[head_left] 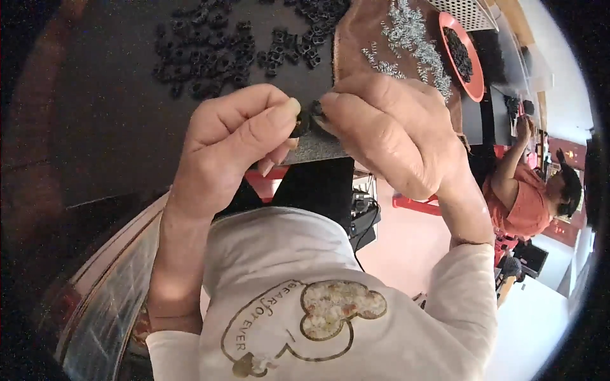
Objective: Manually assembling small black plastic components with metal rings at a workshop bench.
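My left hand is closed, its thumb and fingers pinching a small black plastic part at the table's near edge. Facing it, my right hand is also pinched shut, with a small dark piece at its fingertips, close to the left hand's part. The fingers mostly cover both pieces, and I cannot tell whether they touch. Beyond my left hand many similar black plastic parts lie scattered on the table. Small metal springs are heaped on a brown cloth beyond my right hand.
An orange-red plate of small black pieces stands right of the springs, near a white perforated basket. The dark tabletop extends to the left. At far right a person in an orange-red shirt works with a raised arm.
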`<state>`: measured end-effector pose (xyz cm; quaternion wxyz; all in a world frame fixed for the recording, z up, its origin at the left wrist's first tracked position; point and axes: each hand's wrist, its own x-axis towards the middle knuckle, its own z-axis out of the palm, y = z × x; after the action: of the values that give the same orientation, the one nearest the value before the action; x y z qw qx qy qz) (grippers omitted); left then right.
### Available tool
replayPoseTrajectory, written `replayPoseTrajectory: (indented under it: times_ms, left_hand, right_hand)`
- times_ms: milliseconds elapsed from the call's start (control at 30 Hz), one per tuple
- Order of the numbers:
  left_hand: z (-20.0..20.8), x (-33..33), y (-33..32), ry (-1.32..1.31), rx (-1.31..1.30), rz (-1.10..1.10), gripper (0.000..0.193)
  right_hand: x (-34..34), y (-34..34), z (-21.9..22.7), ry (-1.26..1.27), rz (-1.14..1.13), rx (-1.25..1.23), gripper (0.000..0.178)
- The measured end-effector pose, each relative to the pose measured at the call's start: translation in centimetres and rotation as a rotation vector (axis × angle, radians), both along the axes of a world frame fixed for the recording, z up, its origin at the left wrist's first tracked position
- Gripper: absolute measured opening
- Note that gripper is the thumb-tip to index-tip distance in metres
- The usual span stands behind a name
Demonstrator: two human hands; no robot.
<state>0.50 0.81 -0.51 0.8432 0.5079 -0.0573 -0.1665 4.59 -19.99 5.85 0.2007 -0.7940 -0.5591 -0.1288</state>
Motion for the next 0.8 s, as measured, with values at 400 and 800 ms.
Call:
replayPoseTrajectory:
  times_ms: [400, 800]
  left_hand:
    - [-0.5, 0.0, 0.0, -0.062, 0.045, 0.0, 0.024]
    - [-0.5, -0.2, -0.4, -0.118, 0.059, 0.035, 0.023]
  right_hand:
    - [-1.2, 1.0, 0.2, 1.017, -0.28, 0.319, 0.007]
    - [-1.6, 1.7, 0.1, 1.399, -0.386, 0.53, 0.008]
